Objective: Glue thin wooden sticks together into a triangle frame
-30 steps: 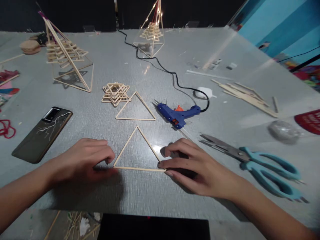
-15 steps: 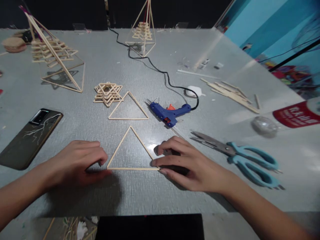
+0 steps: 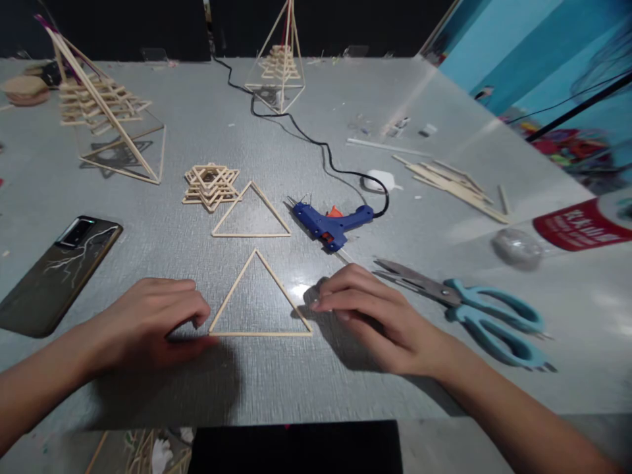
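A triangle of thin wooden sticks (image 3: 261,334) lies flat on the table in front of me. By its lower left corner is my left hand (image 3: 155,319), thumb tip at the corner and index finger curled above, with a gap between them. My right hand (image 3: 380,322) hovers just right of the lower right corner, apart from the sticks. Its fingers are loosely bent and hold nothing visible. Beyond lies a second stick triangle (image 3: 251,235), its left side close to a stacked star of sticks (image 3: 211,187). A blue glue gun (image 3: 328,224) rests to the right of that triangle.
Blue-handled scissors (image 3: 464,303) and a bottle with a red label (image 3: 577,227) are at right. A phone (image 3: 62,276) lies at left. Loose sticks (image 3: 454,184) lie back right. Stick pyramids (image 3: 113,118) stand farther back. The black cord (image 3: 316,139) crosses the table.
My right hand has let go of the triangle's lower right corner and moved slightly up and away. My left hand stays at the lower left corner. The view has shifted slightly.
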### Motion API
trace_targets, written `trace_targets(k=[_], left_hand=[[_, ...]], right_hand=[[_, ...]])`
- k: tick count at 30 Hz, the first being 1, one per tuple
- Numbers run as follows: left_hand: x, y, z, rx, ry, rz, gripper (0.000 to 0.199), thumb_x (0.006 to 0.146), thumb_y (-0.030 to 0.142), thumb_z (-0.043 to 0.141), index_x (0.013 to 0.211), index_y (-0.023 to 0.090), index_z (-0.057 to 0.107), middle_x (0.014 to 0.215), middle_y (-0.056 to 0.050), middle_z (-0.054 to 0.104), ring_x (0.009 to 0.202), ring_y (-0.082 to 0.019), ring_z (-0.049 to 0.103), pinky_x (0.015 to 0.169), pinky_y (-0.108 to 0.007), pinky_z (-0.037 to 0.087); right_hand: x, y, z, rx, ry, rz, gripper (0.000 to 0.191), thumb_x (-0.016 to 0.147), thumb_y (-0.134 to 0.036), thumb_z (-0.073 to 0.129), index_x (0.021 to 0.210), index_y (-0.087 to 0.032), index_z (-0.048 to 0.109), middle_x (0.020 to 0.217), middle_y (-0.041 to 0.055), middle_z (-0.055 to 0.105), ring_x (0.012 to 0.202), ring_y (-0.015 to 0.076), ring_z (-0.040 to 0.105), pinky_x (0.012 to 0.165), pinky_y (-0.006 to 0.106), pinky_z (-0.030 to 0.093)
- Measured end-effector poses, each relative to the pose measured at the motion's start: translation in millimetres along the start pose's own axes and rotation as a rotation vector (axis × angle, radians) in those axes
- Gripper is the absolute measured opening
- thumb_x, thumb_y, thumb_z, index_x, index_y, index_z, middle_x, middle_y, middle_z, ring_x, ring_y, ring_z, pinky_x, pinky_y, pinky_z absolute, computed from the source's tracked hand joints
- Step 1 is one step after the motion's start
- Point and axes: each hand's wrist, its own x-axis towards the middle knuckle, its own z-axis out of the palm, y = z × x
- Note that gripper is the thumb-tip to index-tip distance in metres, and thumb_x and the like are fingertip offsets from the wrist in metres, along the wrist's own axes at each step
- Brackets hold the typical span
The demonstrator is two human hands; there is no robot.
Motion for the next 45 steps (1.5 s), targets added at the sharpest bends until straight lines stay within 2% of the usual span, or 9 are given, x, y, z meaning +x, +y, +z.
trace_targets(k=[3,10,24,45], left_hand=[[0.0,0.3,-0.2,0.004,0.003,-0.003,0.020,0.095,0.028,0.069,0.088,0.023,0.051,0.073,0.005,0.057,0.064,-0.013,0.050,0.060,-0.027,0.032],[-3.8,-0.8,1.1,-0.007,-0.011,-0.021,0.019,0.095,0.029,0.070,0.088,0.023,0.053,0.075,0.005,0.058,0.065,-0.012,0.051,0.061,-0.027,0.033],[3.8,8.9,-5.2,-0.002,-0.029,-0.067,0.019,0.097,0.032,0.065,0.085,0.022,0.056,0.072,0.004,0.059,0.062,-0.012,0.050,0.059,-0.028,0.031],[-0.9,1.1,0.9,0.001,-0.016,-0.040,0.020,0.096,0.033,0.069,0.088,0.023,0.053,0.074,0.004,0.058,0.065,-0.013,0.052,0.061,-0.027,0.032]], right_hand=[[-0.2,0.0,1.0,-0.045,0.021,-0.006,0.035,0.093,-0.005,0.055,0.124,-0.019,0.064,0.109,0.0076,0.064,0.103,0.0197,0.058,0.089,0.040,0.049],[3.0,-1.1,5.3,-0.129,-0.059,0.007,0.030,0.090,-0.022,0.076,0.118,-0.022,0.067,0.110,0.0070,0.064,0.103,0.0209,0.060,0.091,0.041,0.050],[0.9,-0.2,7.6,-0.195,-0.092,0.016,0.029,0.093,-0.020,0.070,0.121,-0.023,0.066,0.111,0.0084,0.063,0.102,0.0218,0.059,0.087,0.039,0.051],[5.1,-2.4,6.9,-0.186,-0.079,0.027,0.024,0.092,-0.024,0.072,0.116,-0.022,0.068,0.109,0.0074,0.064,0.101,0.0211,0.060,0.088,0.040,0.050]])
